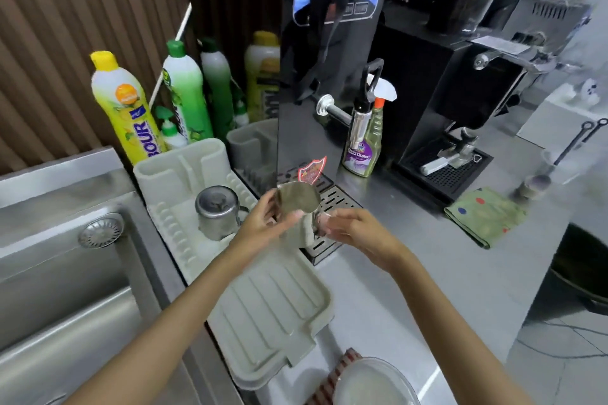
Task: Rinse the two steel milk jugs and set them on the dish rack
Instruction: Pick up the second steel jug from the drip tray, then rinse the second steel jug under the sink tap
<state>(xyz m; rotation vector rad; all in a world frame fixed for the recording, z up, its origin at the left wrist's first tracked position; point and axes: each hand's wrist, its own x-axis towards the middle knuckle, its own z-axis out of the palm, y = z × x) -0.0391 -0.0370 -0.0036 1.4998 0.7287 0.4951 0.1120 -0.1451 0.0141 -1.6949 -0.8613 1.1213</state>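
One steel milk jug [215, 212] stands upside down on the beige dish rack [263, 306], near its back half. A second steel milk jug [297, 204] is held in the air over the rack's right edge, tilted with its mouth toward me. My left hand [263, 220] grips its left side. My right hand [355, 230] holds it from the right, at the handle side. The jug's lower part is partly hidden by my fingers.
A steel sink [65, 273] with a drain strainer [102, 229] lies to the left. Several detergent bottles [126, 108] stand behind the rack. A glass cleaner spray [365, 141], a drip grate [332, 204], a coffee grinder [444, 92] and a green cloth [487, 215] are on the right counter.
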